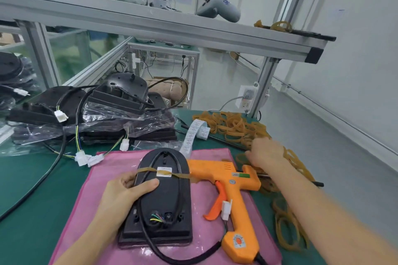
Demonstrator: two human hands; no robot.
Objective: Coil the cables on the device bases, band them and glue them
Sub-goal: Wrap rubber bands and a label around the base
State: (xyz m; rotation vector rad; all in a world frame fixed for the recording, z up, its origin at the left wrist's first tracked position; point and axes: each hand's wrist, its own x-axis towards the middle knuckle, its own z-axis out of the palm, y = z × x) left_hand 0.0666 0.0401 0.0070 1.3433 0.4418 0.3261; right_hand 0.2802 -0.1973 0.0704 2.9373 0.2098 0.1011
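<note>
At lower centre of the frame, the left hand (127, 191) is gripping the left edge of the black oval plastic device base (160, 202), thumb lying across its coiled black cable (142, 217). A tan rubber band (150, 170) is crossing the base. To the right, an orange glue gun (232, 191) is lying on the pink cloth (103, 178). At right, the right hand (266, 154) is reaching into the loose rubber bands (232, 125), its finger position impossible to tell.

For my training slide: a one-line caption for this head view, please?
Left hand holds the banded device base while right hand reaches into rubber bands.
</note>
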